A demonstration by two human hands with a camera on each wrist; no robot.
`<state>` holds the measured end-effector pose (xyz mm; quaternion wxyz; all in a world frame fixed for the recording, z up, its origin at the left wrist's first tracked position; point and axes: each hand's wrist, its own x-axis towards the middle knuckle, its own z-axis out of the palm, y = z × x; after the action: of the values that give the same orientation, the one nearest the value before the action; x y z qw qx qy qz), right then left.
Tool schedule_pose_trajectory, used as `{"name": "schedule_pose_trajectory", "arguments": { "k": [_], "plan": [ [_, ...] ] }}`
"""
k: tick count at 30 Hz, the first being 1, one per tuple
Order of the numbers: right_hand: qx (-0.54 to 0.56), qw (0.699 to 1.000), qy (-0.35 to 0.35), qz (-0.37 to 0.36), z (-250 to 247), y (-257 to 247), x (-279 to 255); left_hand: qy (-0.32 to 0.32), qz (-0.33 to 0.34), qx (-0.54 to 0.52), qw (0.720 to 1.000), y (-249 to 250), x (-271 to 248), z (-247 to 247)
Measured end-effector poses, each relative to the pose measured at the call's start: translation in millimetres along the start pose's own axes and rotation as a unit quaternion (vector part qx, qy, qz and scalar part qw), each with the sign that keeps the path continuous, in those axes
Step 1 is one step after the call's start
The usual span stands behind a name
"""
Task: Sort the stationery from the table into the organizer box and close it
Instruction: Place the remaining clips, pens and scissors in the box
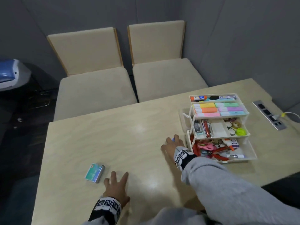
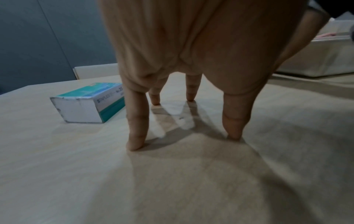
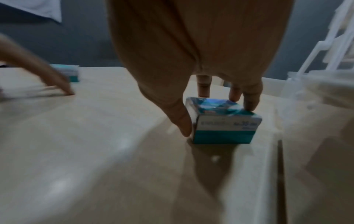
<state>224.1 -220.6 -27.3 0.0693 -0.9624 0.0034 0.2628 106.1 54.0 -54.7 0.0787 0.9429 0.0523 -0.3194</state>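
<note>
A white tiered organizer box (image 1: 253, 153) stands open at the right of the table, its trays full of highlighters, tape rolls, scissors and glue. Just left of it my right hand (image 1: 172, 143) grips a small teal staples box (image 3: 224, 121) that sits on the table, thumb on one side and fingers on the other. A second teal staples box (image 1: 95, 172) (image 2: 90, 103) lies near the front left. My left hand (image 1: 116, 185) rests beside it with its spread fingertips (image 2: 135, 145) on the table, holding nothing.
The beige table (image 1: 113, 135) ends at a far edge with two cream chairs (image 1: 97, 78) behind it. A metal power strip (image 1: 269, 116) with a plugged-in cable sits at the right, beyond the organizer.
</note>
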Motion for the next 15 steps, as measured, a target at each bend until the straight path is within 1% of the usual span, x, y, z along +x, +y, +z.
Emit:
{"name": "schedule_pose_trajectory", "arguments": {
  "k": [2, 5, 8, 10, 13, 15],
  "plan": [
    [-0.038, 0.999, -0.019, -0.034, 13, 4, -12, 0.004, -0.002, 0.003, 1.000, 2, 0, -3],
    [-0.044, 0.997, -0.031, -0.060, 25, 14, -35, 0.010, -0.008, 0.009, 1.000, 3, 1, -3],
    [-0.017, 0.997, -0.063, -0.030, 37, 26, -52, 0.014, -0.012, 0.009, 1.000, 4, 2, -1],
    [0.005, 0.997, -0.074, -0.024, 44, 34, -63, 0.019, -0.013, 0.011, 1.000, 5, 3, 1],
    [0.069, 0.996, -0.045, -0.039, 39, 50, -79, 0.028, -0.019, 0.015, 0.999, 6, 5, 7],
    [0.148, 0.987, -0.010, -0.055, 24, 63, -91, 0.032, -0.024, 0.015, 0.999, 7, 7, 12]
  ]
}}
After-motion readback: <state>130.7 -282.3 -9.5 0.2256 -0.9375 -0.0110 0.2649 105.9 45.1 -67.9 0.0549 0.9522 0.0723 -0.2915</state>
